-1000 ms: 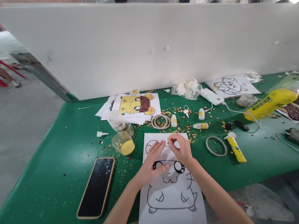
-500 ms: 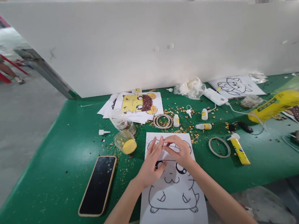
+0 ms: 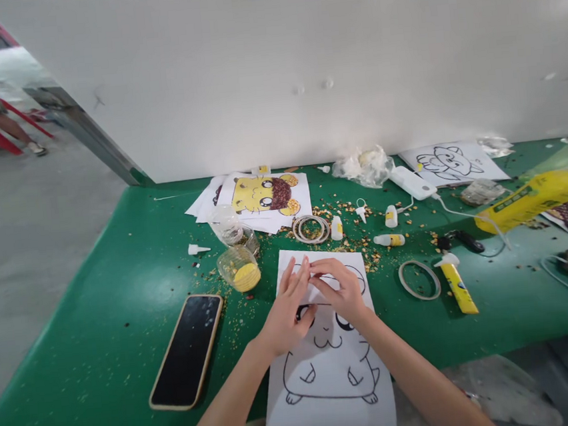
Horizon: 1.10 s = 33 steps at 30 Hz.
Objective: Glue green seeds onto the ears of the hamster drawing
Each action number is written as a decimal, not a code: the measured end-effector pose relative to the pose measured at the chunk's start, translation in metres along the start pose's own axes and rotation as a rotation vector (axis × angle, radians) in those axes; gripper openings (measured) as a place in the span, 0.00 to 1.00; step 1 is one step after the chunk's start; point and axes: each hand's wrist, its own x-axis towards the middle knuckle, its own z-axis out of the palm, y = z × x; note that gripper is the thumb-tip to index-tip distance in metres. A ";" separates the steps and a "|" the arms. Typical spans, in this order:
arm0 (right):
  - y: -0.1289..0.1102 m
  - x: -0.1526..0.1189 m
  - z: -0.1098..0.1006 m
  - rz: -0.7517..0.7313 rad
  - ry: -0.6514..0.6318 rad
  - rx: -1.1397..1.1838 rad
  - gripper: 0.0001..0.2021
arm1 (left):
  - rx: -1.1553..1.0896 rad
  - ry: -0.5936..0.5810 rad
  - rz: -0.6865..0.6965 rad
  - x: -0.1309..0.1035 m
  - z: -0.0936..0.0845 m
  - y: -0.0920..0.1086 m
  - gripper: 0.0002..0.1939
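Observation:
A white sheet with a black-outlined hamster drawing [image 3: 327, 376] lies in front of me, its lower edge at the front of the table. My left hand [image 3: 288, 308] rests over the upper left of the drawing with its fingers stretched out. Right beside it, my right hand [image 3: 340, 290] has thumb and forefinger pinched together close to the left fingertips. Whatever sits in that pinch is too small to make out. Both hands cover parts of the hamster's head and one eye.
On the green table [image 3: 100, 338] lie a phone [image 3: 186, 353], a cup of yellow grains [image 3: 239, 271], a coloured hamster picture [image 3: 262, 195], tape rings [image 3: 310, 229], small glue bottles [image 3: 390, 239] and a yellow glue tube [image 3: 458, 286]. Scattered grains surround them. A white panel [image 3: 251, 75] stands behind.
The hands stay in nearly the same place over the drawing; the left fingers have shifted slightly. The camera view has moved a little.

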 end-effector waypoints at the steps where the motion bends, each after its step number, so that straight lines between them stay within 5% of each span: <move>1: -0.001 0.000 0.000 -0.004 0.005 -0.002 0.11 | -0.001 0.001 0.006 0.000 0.000 0.000 0.42; 33: -0.002 -0.005 0.002 -0.026 0.070 -0.033 0.13 | -0.082 0.007 0.028 0.003 -0.002 0.005 0.42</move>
